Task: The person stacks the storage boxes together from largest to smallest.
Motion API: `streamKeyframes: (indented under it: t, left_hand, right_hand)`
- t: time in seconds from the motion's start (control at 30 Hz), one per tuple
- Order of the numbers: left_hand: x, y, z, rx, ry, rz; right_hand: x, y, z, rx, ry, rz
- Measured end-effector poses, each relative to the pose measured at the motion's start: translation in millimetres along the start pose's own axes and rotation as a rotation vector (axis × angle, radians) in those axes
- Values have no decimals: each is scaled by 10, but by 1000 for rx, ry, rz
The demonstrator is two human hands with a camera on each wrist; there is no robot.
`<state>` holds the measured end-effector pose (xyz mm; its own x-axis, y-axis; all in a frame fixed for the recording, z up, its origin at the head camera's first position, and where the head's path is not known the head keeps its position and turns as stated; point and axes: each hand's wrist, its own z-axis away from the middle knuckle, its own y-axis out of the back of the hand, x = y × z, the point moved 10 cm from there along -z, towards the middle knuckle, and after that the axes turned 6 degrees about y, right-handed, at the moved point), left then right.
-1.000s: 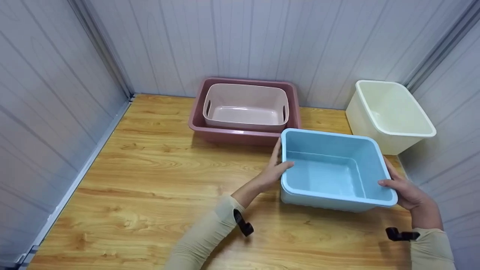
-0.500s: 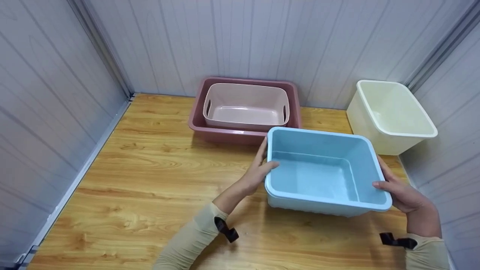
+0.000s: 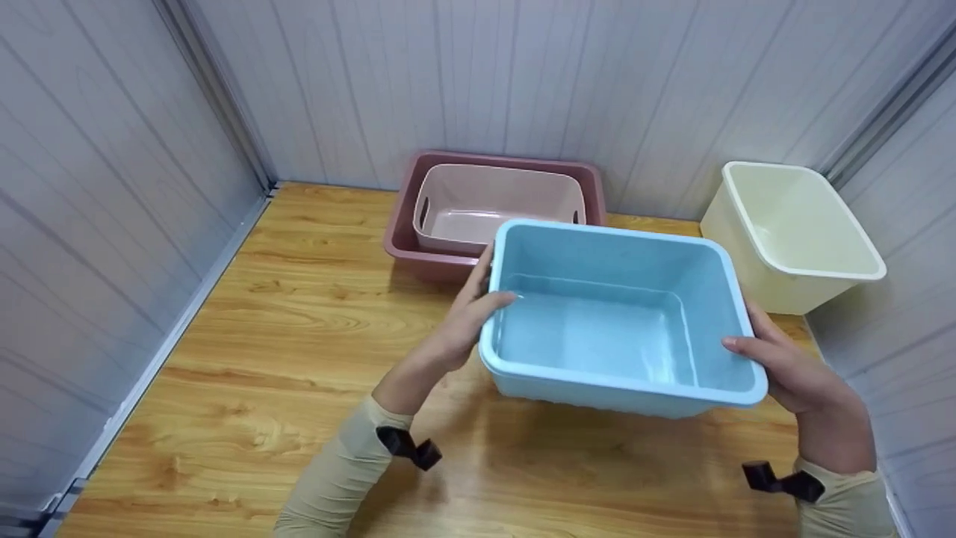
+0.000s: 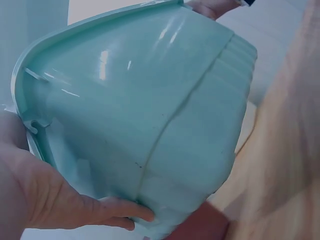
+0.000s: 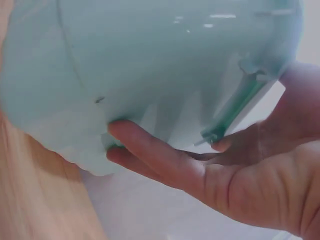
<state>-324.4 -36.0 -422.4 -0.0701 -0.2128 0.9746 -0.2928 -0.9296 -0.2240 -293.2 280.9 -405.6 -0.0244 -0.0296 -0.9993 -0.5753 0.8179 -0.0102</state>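
Note:
A light blue plastic bin (image 3: 597, 321) hangs above the table, held between both hands. My left hand (image 3: 467, 317) grips its left end, thumb over the rim and fingers against the outer wall. On the right end, my right hand (image 3: 784, 362) holds it the same way. The wrist views show the bin's outer side (image 4: 135, 100) and fingers (image 5: 155, 152) pressed under it. Behind it, a pale pink bin (image 3: 508, 190) with handle slots sits inside a larger dusky-pink bin (image 3: 422, 261); the blue bin hides their front right part.
A cream bin (image 3: 754, 239) stands in the back right corner, near the right wall. Pale panelled walls (image 3: 538, 82) enclose the wooden table (image 3: 284, 359) at the back and both sides.
Both hands have carried the blue bin leftward and raised it somewhat; it now overlaps the pink bins more in view. The other bins stay put; the head view has shifted slightly.

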Motion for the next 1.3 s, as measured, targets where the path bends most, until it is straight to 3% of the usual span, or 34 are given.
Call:
streamKeyframes:
  t: [0.2,0.47,0.73,0.93,1.13,1.3]
  left_hand:
    - [266,219,-14,-12,11,39]
    - [797,538,-105,-23,10,69]
    - [1234,728,-344,-56,-22,-35]
    - [1322,908,-547,-68,1,-78]
    - [1256,1063,-734,-86,68,-52]
    - [1201,1182,-893,-82,105,-18]
  right_hand:
    - [-171,-134,-286,20,8,-16]
    - [-583,-290,-759,41,94,-19]
    - [-903,-298,-1180,99,153,-39]
    - [-987,-217,-1514,117,98,-17]
    - [-889,-138,-1784,97,-8,39]
    - [-835,-81,-1977,94,-36,50]
